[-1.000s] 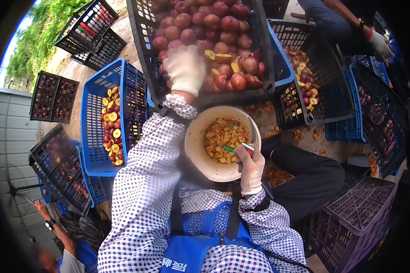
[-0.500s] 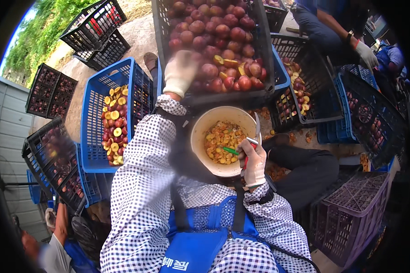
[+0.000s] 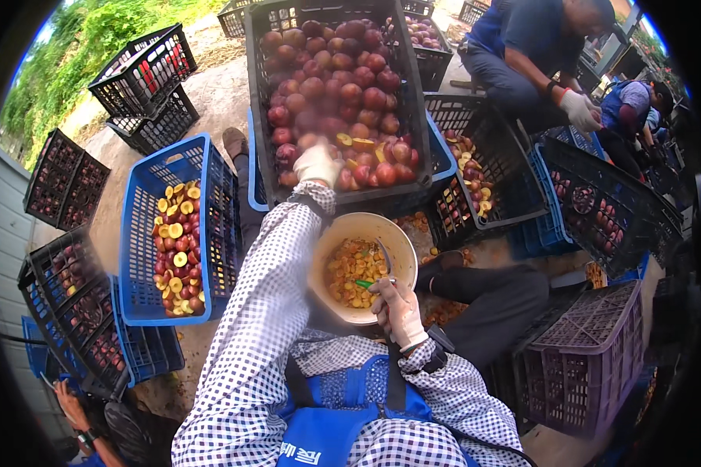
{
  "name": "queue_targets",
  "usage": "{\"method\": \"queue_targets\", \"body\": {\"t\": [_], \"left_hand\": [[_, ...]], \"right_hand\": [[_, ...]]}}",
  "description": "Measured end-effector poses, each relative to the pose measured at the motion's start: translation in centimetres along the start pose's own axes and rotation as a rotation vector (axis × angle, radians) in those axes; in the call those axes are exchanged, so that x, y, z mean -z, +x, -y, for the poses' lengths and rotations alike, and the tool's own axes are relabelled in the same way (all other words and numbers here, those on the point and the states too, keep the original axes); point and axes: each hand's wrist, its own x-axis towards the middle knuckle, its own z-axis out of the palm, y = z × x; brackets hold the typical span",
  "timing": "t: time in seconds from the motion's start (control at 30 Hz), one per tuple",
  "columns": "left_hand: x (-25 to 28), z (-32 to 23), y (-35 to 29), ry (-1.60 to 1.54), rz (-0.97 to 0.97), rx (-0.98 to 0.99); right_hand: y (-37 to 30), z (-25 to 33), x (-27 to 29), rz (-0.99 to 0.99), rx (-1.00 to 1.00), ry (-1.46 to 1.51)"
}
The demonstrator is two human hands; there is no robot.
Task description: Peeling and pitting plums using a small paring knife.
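Note:
My left hand, in a pale glove, reaches into the near left part of a black crate of whole plums. It touches the fruit beside some cut plum halves; its fingers are partly hidden and blurred. My right hand, gloved too, is closed around a hand tool with a thin curved metal blade and a green part. This tool is over a cream bucket that holds orange-brown plum stones and scraps.
On the left stands a blue crate of halved plums. To the right, a tilted black crate holds more halves; a purple crate sits lower right. A co-worker bends at the upper right; another person's hand shows lower left.
My left hand has moved down and toward the near edge of the plums. My right hand has turned, and the tool's blade has swung inward over the bucket. The whole view has shifted.

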Motion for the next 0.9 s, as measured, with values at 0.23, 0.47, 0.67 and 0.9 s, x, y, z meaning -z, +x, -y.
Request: {"method": "queue_targets", "body": {"t": [0.23, 0.47, 0.67, 0.9], "left_hand": [[-1.6, 0.8, -0.5, -0.322, -0.160, -0.067], [2.4, 0.6, -3.1, -1.182, 0.141, -0.124], [8.2, 0.6, -13.8, -1.857, 0.628, -0.025], [5.3, 1.0, -22.4, -1.985, 0.569, 0.472]], "right_hand": [[-0.8, 2.0, -0.5, -0.080, -0.068, 0.001], [-1.3, 3.2, 1.1, 0.010, -0.062, 0.188], [-2.5, 9.9, 1.3, 0.165, 0.302, 0.307], [-1.9, 8.0, -1.9, 0.073, 0.448, -0.236]]}}
